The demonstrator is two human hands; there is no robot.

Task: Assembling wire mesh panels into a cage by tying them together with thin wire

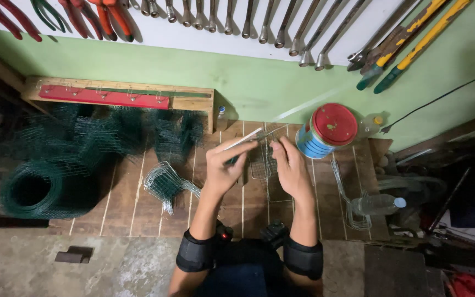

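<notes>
Left hand (224, 168) grips a slim tool (242, 141), probably pliers, at the small wire mesh piece (264, 157) over the wooden bench (127, 203); right hand (291, 168) pinches the mesh edge. Best keep that mesh steady and bite one wire squarely.

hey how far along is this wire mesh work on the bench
One bent mesh piece already lies on the wooden bench. In hand: the left hand works a slim tool against a small mesh panel steadied by the right hand. Plenty looks left: green mesh rolls sit uncut at the left.
</notes>
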